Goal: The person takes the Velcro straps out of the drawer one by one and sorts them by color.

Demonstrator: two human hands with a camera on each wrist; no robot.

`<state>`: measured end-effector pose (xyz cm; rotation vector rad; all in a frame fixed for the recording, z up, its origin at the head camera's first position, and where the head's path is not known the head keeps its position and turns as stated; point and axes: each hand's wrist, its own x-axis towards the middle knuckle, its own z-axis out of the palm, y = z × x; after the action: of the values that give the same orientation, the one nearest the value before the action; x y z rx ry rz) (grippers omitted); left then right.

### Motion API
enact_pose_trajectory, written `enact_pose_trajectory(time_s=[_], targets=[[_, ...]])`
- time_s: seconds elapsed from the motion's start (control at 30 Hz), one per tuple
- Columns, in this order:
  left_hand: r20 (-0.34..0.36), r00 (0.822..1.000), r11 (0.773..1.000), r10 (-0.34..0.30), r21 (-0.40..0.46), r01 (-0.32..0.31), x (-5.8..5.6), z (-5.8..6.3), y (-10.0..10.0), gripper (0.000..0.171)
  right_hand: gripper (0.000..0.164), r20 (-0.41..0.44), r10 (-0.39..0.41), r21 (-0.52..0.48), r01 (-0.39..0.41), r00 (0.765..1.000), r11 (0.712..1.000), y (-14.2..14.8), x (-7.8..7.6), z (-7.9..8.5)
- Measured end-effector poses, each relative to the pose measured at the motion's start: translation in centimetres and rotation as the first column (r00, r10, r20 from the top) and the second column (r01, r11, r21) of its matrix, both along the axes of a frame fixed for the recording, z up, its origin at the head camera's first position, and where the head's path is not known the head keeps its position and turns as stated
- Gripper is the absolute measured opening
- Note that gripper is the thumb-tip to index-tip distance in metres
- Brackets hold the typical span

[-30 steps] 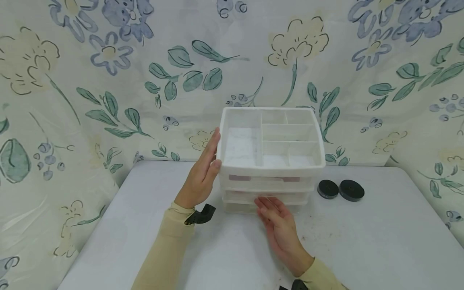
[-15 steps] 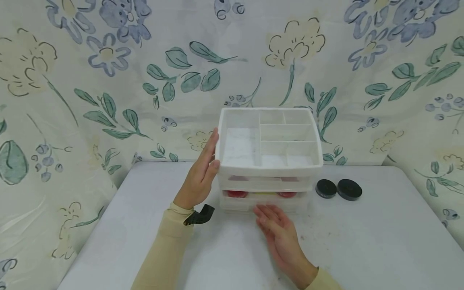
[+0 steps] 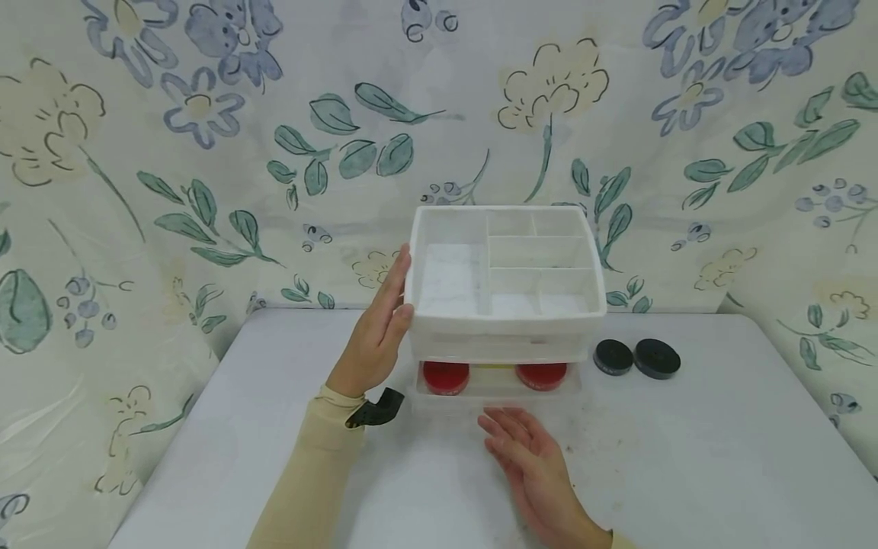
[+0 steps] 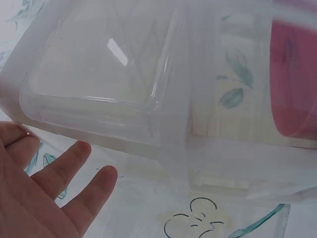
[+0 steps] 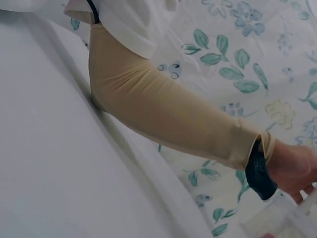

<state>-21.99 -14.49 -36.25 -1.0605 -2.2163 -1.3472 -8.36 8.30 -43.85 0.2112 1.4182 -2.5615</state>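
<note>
Head view: a white plastic organizer (image 3: 511, 328) with a divided top tray stands at the back of a white table (image 3: 713, 450), before a floral cloth (image 3: 453, 84). Its lower drawer (image 3: 492, 385) juts forward, showing two red discs (image 3: 446, 378) inside. The left hand (image 3: 370, 343) lies along the organizer's left side, fingers extended, gripping nothing. The right hand (image 3: 531, 465) is just before the drawer, fingers nearly straight and holding nothing (whether the tips touch it, I cannot tell). Two black discs (image 3: 634, 358) lie to the organizer's right. Left wrist view: the left fingers, slightly spread, are beside the translucent wall; a red shape (image 4: 297, 79) shows at the right. Right wrist view: a tan sleeve (image 5: 163, 114) with a dark strap (image 5: 258, 173) leads to the left hand, cropped at the edge.
</note>
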Motion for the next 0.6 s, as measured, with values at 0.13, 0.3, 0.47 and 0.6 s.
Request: enact_pose_trajectory(time_s=[0.13,0.3,0.47,0.6], targets=[[0.004,1.000,1.000,-0.001,0.001,0.001,0.0,0.0,0.0,0.062,0.054,0.009,0.024,0.019,-0.024,1.000,1.000,0.1,0.6,0.0],[0.003,1.000,1.000,0.004,-0.006,-0.004,-0.1,-0.2,0.0,0.063,0.060,0.054,0.055,0.053,-0.057,0.997,0.997,0.2,1.5,-0.1],[-0.004,1.000,1.000,-0.001,-0.004,0.001,-0.1,-0.1,0.0,0.063,0.067,0.081,0.055,0.074,-0.061,0.995,0.995,0.0,2.3,-0.2],[-0.006,1.000,1.000,-0.007,0.001,0.007,-0.1,-0.1,0.0,0.062,0.068,0.088,0.059,0.066,-0.065,0.994,0.996,-0.1,2.9,-0.3]])
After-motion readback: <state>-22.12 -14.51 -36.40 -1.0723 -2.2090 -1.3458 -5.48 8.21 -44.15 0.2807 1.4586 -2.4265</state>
